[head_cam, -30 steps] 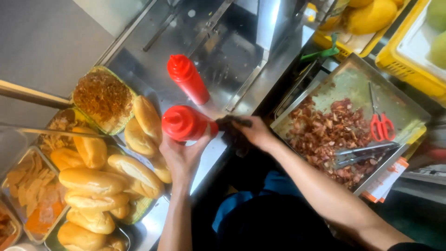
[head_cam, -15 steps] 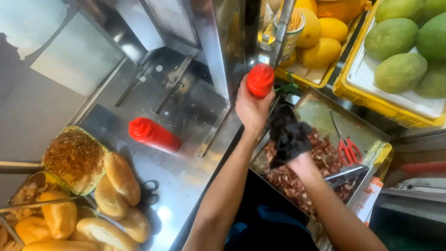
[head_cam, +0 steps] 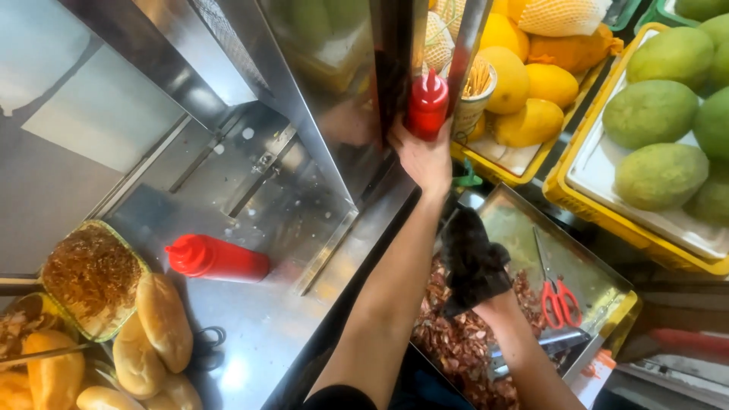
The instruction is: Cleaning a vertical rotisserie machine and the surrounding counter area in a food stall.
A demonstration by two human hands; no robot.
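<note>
Bread rolls [head_cam: 152, 334] and a second red squeeze bottle [head_cam: 216, 260] are laid on the steel tabletop [head_cam: 266, 334] nearest. Right hand [head_cam: 474, 262], black-gloved, is held loosely curled over the tray of chopped meat [head_cam: 456, 342]; nothing gripped. Farther out, the upright red sauce bottle [head_cam: 427, 106] is gripped from below by the left hand [head_cam: 421, 159], beside the yellow fruit crate [head_cam: 531, 163].

Stainless-steel counter [head_cam: 266, 334] bearing a red plastic squeeze bottle [head_cam: 216, 260] lying on its side, golden bread rolls [head_cam: 161, 323], and a green-rimmed tub of brown shredded filling [head_cam: 91, 277].
</note>
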